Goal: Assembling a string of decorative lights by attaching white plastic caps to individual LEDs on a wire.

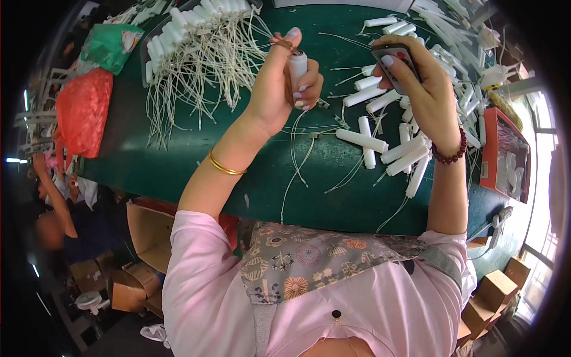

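Observation:
Upright in my left hand (270, 92) is a white cylinder (298, 70) with a dark round upper end; my fingers wrap around it. Thin white wires (294, 157) hang below that hand onto the green table. My right hand (433, 98) grips a small dark remote control (399, 59) with red marks on its face, the thumb lying across it. Beneath and beside the right hand lie several loose white cylinders (361, 141) with thin wires. The two hands are apart, both above the tabletop (250, 190).
A tray at the back left bears a heap of wired white cylinders (190, 27). Left of it are a green bag (113, 44) and a red bag (86, 113). A red box (489, 152) stands on the right. Another person (56, 223) is at far left, near cardboard boxes (128, 288).

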{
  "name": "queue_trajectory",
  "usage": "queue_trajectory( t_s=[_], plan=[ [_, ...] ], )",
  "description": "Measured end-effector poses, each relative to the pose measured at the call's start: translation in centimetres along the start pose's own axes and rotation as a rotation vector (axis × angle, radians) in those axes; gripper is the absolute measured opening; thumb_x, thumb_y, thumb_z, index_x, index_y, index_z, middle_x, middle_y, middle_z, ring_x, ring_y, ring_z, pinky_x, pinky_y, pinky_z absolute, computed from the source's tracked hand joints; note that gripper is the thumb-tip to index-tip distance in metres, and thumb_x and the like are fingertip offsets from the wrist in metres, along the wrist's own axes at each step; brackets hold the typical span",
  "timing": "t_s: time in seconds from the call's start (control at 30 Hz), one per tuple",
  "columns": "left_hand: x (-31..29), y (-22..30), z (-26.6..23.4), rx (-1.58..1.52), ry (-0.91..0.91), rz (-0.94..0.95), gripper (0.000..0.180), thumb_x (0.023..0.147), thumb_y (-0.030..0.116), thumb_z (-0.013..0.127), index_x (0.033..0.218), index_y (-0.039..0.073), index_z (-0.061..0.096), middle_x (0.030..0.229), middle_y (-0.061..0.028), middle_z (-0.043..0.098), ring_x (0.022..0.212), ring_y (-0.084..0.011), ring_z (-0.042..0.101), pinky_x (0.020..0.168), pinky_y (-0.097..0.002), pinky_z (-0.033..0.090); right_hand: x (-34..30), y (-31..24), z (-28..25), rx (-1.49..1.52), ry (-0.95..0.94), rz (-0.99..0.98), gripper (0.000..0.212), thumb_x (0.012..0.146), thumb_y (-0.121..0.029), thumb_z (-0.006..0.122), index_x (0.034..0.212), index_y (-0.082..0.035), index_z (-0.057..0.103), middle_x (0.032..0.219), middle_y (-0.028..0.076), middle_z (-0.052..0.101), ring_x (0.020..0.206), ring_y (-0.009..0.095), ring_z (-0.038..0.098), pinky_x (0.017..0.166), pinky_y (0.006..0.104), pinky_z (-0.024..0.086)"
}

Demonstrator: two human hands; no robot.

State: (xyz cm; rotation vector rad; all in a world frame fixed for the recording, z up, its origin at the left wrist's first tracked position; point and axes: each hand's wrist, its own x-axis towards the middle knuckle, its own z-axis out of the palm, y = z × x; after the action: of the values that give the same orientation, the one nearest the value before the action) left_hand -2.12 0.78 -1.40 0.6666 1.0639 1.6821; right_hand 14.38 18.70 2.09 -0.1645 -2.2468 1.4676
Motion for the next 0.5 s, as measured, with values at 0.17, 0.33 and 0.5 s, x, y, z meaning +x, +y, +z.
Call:
queue_trajectory(
  t_s=[0.17,0.33,0.5],
  plan=[
    [-0.1,0.4,-0.2,0.02,0.111,-0.012,0.061,0.098,0.052,0.039,0.051,0.015,0.026,0.046,-0.0022,0.029,0.043,-0.0142,0.028,0.045,-0.0296,0.027,0.2,-0.3,0.9,-0.011,-0.041,0.058,0.034,0.109,-0.019,0.039,0.13,-0.003,0.06,0.09,0.004,0.06,0.075,0.007,0.054,0.069,0.0213,0.046],
    [-0.2,0.8,-0.9,-0.023,0.097,-0.015,0.055,0.097,0.044,0.032,0.051,0.016,0.026,0.045,-0.0011,0.026,0.042,-0.0144,0.023,0.042,-0.0298,0.024,0.2,0.4,0.3,0.024,0.015,0.066,0.036,0.11,-0.023,0.039,0.127,-0.002,0.063,0.086,0.003,0.061,0.065,0.006,0.052,0.058,0.0212,0.043],
    [-0.5,1.0,-0.6,0.008,0.14,0.05,0.055,0.095,0.045,0.037,0.049,0.015,0.026,0.043,-0.0015,0.024,0.039,-0.0136,0.022,0.041,-0.0303,0.023,-0.2,-0.2,0.8,-0.178,0.136,0.008,0.031,0.108,-0.019,0.043,0.123,-0.003,0.066,0.081,0.001,0.063,0.059,0.004,0.05,0.053,0.0199,0.04]
  ],
)
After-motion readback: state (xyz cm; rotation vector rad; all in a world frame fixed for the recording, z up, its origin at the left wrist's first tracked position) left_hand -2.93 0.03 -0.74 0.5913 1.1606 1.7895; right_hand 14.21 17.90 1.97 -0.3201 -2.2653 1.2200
